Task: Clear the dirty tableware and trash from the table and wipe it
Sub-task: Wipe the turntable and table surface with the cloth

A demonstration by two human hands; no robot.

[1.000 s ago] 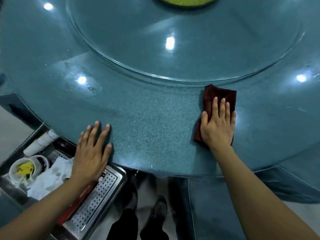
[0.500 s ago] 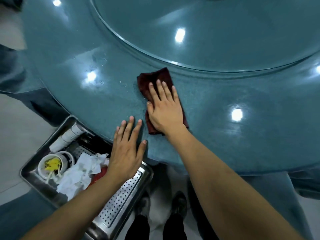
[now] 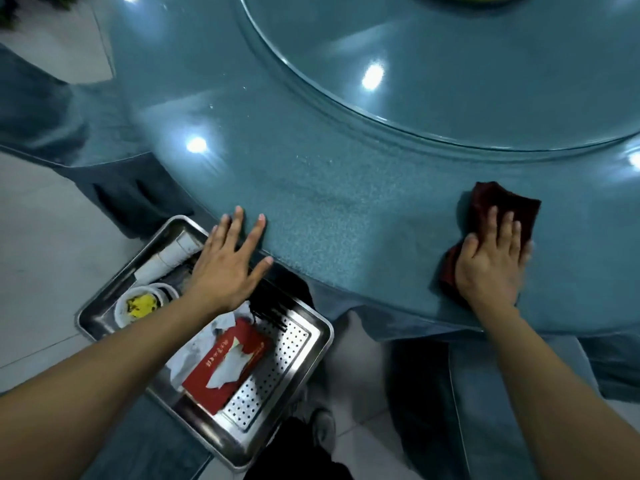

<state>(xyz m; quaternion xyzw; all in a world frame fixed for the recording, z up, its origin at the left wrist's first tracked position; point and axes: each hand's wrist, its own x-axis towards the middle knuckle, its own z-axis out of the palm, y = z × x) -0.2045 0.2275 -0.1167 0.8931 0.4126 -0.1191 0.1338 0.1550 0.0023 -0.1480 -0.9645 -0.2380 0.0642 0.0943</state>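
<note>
Tableware and trash sit in the steel tray (image 3: 304,344); wiping remains. My right hand (image 3: 490,268) presses the maroon cloth (image 3: 498,206) flat-fingered; my left hand (image 3: 225,268) rests spread on the table (image 3: 346,188).

Speckled teal worktop (image 3: 311,188); dark maroon cloth (image 3: 498,209); silver perforated tray (image 3: 277,368); red packet (image 3: 225,368) with gold lettering; yellow scraps in white bowl (image 3: 121,311).

round clear glass turntable (image 3: 467,74), centred on tabletop | blue fabric-covered chairs (image 3: 41,109), tucked around table edge | pale tiled floor (image 3: 41,258) | dark shoes (image 3: 322,427), below table edge
</note>
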